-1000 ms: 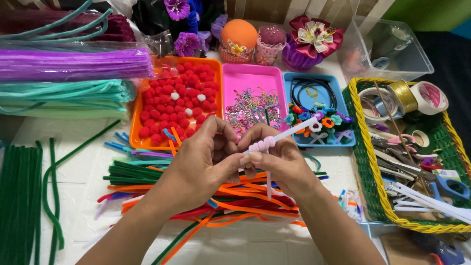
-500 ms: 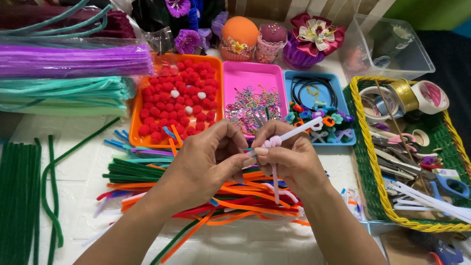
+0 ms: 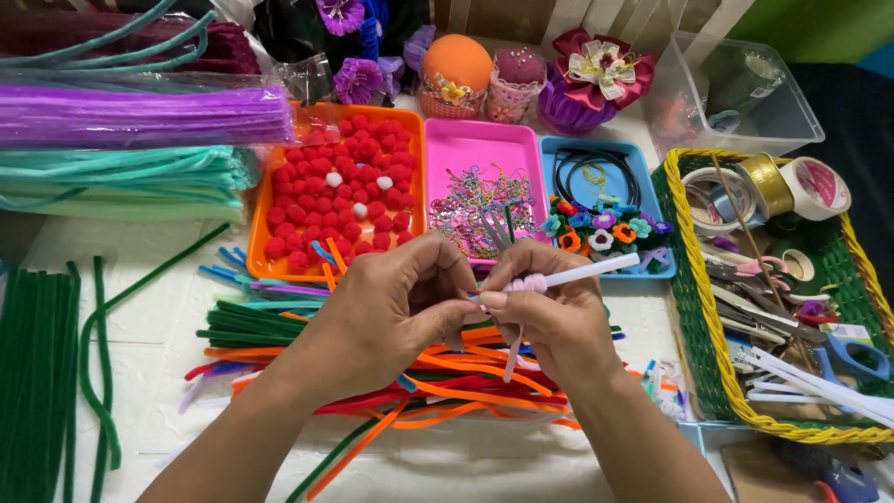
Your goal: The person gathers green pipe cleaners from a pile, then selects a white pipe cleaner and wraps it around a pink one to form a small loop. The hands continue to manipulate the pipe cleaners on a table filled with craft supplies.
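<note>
Holding a white stick [image 3: 596,271] in the right hand [image 3: 549,312], fingers clamped on it, with a pale pink pipe cleaner [image 3: 521,303] coiled round it and its tail hanging down; left hand [image 3: 391,312] pinches the coil end, both above a loose pile of orange, green and red pipe cleaners [image 3: 447,377]. Beyond: orange tray of red pompoms [image 3: 335,186], pink tray [image 3: 480,154], blue tray [image 3: 605,200]; green wicker basket [image 3: 694,307] at right.

Trays [image 3: 475,140] block the far side. A green basket [image 3: 687,307] blocks the right. Bare table [image 3: 158,307] lies open on the left.
</note>
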